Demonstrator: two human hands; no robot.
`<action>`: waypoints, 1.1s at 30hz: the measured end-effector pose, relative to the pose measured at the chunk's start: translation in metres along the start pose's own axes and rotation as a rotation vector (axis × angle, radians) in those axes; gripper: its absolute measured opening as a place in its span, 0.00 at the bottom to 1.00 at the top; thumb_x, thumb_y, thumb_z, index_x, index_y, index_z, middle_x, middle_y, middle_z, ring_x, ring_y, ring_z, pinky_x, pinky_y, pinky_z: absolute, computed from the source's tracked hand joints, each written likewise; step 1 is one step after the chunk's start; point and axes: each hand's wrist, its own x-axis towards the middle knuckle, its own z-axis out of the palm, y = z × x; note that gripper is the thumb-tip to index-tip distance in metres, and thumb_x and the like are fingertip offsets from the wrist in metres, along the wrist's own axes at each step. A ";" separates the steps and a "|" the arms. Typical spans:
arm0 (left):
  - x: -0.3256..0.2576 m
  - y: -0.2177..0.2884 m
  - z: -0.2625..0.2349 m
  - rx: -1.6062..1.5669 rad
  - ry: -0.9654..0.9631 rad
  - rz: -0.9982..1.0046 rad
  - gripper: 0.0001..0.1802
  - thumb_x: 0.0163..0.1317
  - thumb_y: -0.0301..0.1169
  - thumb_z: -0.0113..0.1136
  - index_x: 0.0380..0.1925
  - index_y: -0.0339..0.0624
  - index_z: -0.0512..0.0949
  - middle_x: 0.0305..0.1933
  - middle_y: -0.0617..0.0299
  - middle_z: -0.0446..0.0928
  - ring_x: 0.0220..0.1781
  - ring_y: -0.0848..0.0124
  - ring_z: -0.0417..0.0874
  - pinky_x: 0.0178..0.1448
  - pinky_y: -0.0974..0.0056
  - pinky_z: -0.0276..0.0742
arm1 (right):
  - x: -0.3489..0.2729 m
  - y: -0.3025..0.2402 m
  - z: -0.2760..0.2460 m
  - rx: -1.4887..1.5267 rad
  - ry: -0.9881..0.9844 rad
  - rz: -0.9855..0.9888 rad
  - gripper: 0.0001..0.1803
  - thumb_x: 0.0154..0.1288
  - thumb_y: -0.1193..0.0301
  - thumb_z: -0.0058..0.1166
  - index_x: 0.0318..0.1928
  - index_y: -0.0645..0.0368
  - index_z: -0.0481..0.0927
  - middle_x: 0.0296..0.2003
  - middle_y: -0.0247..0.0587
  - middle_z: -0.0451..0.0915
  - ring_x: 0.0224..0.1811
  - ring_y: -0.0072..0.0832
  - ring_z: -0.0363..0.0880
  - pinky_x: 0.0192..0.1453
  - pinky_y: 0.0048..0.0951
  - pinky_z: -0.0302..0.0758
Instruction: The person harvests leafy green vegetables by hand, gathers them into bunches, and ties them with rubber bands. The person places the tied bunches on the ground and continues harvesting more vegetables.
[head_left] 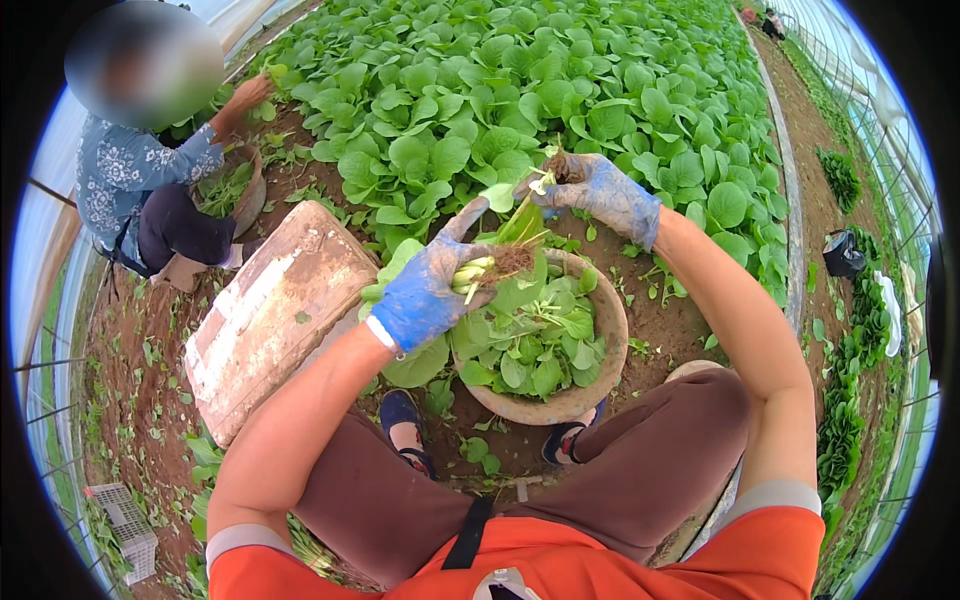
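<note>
The left hand (428, 290), in a blue glove crusted with pale dried soil, is closed around a bunch of leafy greens (490, 268) by their pale stems, with a tangle of brown, earthy roots jutting out to the right of the fist. The right hand (600, 192), gloved the same, is pinched shut on a single small plant (545, 178) at its dirty root end, just beyond and to the right of the bunch. Both hands are above a round, shallow basin (600, 385) with a thick, mud-smeared, tan rim, heaped with smooth, spoon-shaped green leaves. It stands on crumbly reddish-brown soil between the person's feet, in dark sandals.

To the left of the basin lies a flat, rectangular board (275, 315), worn, stained and pinkish. Beyond it, at the far left, another person (150, 190) in a blue flowered shirt crouches by a second basin (245, 195). A dense bed of broad-leaved greens (560, 90) fills the far ground. A white slatted crate (125, 525) sits at the near left.
</note>
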 end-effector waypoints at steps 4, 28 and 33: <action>0.003 0.001 0.011 -0.482 -0.201 -0.281 0.30 0.52 0.21 0.66 0.58 0.39 0.72 0.60 0.61 0.72 0.59 0.74 0.71 0.64 0.68 0.68 | -0.031 -0.011 0.032 0.118 0.094 -0.170 0.15 0.62 0.64 0.61 0.44 0.61 0.82 0.39 0.35 0.83 0.37 0.22 0.77 0.42 0.27 0.75; -0.005 -0.001 0.001 0.070 -0.295 -0.245 0.24 0.50 0.31 0.66 0.48 0.36 0.75 0.48 0.50 0.75 0.50 0.53 0.77 0.54 0.58 0.72 | -0.059 0.030 0.003 -0.433 -0.042 0.215 0.23 0.65 0.58 0.56 0.55 0.60 0.78 0.38 0.36 0.82 0.34 0.21 0.77 0.43 0.24 0.75; -0.002 0.010 0.011 0.055 -0.292 -0.254 0.24 0.49 0.29 0.68 0.47 0.36 0.75 0.49 0.49 0.75 0.50 0.53 0.77 0.55 0.60 0.73 | -0.046 0.015 0.031 0.012 0.196 0.047 0.22 0.68 0.57 0.54 0.54 0.59 0.79 0.34 0.31 0.80 0.28 0.14 0.71 0.36 0.19 0.73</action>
